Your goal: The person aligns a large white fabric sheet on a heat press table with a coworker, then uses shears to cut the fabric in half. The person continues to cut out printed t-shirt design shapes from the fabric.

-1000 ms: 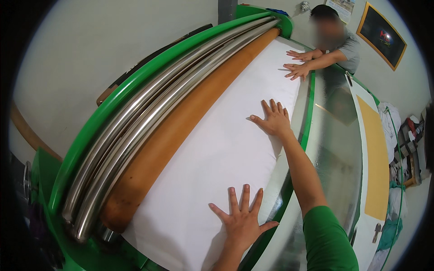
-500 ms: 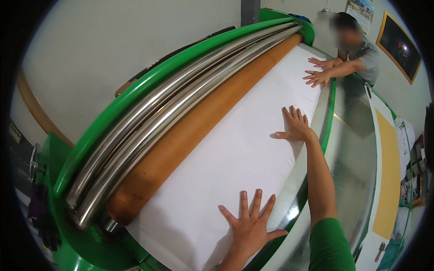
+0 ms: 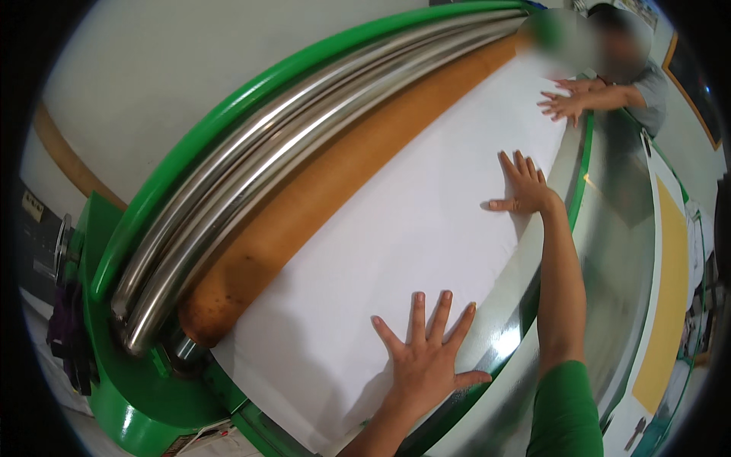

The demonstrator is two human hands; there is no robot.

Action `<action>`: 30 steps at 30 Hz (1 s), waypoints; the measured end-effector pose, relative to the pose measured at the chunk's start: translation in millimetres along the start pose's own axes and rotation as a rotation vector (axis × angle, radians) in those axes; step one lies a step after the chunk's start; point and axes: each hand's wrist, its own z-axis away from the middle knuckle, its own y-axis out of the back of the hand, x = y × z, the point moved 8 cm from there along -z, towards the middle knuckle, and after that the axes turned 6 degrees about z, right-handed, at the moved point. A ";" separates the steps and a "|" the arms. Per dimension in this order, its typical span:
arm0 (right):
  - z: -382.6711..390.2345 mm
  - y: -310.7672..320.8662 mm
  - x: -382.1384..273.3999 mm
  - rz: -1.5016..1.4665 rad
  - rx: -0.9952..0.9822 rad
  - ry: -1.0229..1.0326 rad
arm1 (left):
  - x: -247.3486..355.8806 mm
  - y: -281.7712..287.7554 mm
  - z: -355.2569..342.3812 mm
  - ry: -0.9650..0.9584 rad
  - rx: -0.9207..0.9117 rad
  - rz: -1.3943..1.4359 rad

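We see both bare hands palm down with fingers spread wide on the white sheet [image 3: 411, 213], which lies along the right side of a long brown roller [image 3: 358, 160]. Our left hand [image 3: 424, 373] is low in the view, near the sheet's right edge, its thumb reaching out toward the green strip [image 3: 581, 183]; we cannot tell whether the thumb touches anything. Our right hand [image 3: 527, 190] lies farther up near the same edge, thumb pointing left. Both palms are hidden, so we cannot tell how hard they press.

Whether the sheet is cloth or paper we cannot make out, and the roller hides its left edge. A blur swallows the far end of the roller and the sheet's far corner. Beyond our right hand, a co-worker's hands [image 3: 563, 105] rest fingers apart by the sheet's far right edge, one partly behind the other. On the right, the lower view cuts off a yellow panel's [image 3: 664, 305] white surround, and at the left a dark bundle [image 3: 68, 327] sits in shadow, too dim to identify.
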 end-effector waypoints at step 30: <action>-6.2 -1.8 0.4 -0.024 0.155 0.011 | -2.4 -6.8 -4.0 0.046 0.007 -0.030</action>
